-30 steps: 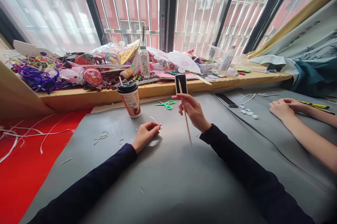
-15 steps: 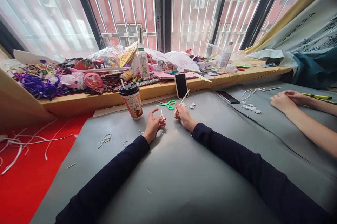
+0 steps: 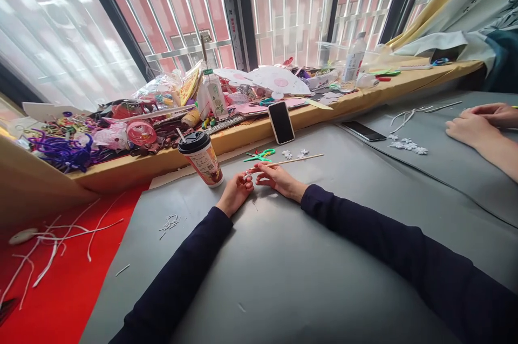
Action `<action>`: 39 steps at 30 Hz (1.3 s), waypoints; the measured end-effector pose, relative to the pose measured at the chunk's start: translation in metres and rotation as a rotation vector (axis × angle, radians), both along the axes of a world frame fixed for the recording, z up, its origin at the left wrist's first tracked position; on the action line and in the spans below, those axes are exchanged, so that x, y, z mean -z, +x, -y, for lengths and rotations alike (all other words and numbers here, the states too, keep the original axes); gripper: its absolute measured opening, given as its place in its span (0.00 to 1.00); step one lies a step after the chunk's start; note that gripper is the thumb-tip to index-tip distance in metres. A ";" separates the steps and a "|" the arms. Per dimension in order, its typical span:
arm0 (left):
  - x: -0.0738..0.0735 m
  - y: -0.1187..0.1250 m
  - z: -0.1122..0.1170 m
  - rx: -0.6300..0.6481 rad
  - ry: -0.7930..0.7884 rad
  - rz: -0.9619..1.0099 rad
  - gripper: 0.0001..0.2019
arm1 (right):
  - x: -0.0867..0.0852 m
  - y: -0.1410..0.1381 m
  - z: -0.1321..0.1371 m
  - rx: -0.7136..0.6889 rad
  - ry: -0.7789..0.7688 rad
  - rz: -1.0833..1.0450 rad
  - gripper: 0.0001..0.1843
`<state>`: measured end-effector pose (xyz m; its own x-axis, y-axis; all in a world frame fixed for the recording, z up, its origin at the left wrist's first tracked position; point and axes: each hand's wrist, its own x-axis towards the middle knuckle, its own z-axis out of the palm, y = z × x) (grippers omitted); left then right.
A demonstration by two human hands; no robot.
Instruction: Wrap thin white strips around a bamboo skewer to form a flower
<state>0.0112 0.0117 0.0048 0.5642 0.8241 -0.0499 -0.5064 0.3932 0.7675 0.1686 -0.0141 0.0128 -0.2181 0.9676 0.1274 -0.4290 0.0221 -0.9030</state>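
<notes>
Both my hands rest together on the grey table cover. My right hand pinches a thin wooden stick that lies nearly level and points right. My left hand is closed, its fingertips pinching a small white paper strip at the stick's near end. Green-handled scissors and small white paper flowers lie just beyond my hands. A paper cup with a black lid and straw stands to the left of them.
A black phone leans against the wooden sill, which is piled with craft clutter. Another phone lies flat to the right. Another person's hands rest at right near white paper pieces. Red cloth with white strips covers the left.
My right hand dropped from mid-air to the table and turned the stick from upright to nearly level. My left hand moved up to meet its end. The view shifted and tilted.
</notes>
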 end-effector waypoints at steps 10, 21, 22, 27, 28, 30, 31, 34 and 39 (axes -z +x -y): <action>-0.006 0.001 0.007 -0.069 0.070 -0.132 0.10 | -0.001 0.000 0.006 0.099 0.175 0.261 0.15; 0.006 -0.002 0.001 -0.328 0.324 -0.283 0.11 | -0.001 0.004 0.005 0.148 0.112 0.196 0.18; 0.007 -0.002 0.001 -0.321 0.348 -0.297 0.11 | -0.001 0.005 0.005 0.149 0.105 0.208 0.18; 0.008 -0.001 0.002 -0.296 0.390 -0.360 0.13 | -0.001 0.004 0.006 0.157 0.101 0.253 0.17; 0.008 -0.001 0.003 -0.294 0.386 -0.363 0.13 | -0.001 0.004 0.006 0.159 0.101 0.257 0.17; 0.008 0.000 0.003 -0.282 0.378 -0.355 0.15 | -0.001 0.004 0.006 0.162 0.101 0.265 0.16; 0.008 0.000 0.003 -0.275 0.373 -0.349 0.16 | -0.001 0.004 0.006 0.161 0.100 0.269 0.16; 0.007 -0.001 0.003 -0.262 0.358 -0.329 0.19 | 0.001 0.003 0.005 0.170 0.116 0.279 0.14; 0.006 -0.001 0.003 -0.283 0.370 -0.344 0.18 | 0.003 0.003 0.006 0.187 0.227 0.339 0.12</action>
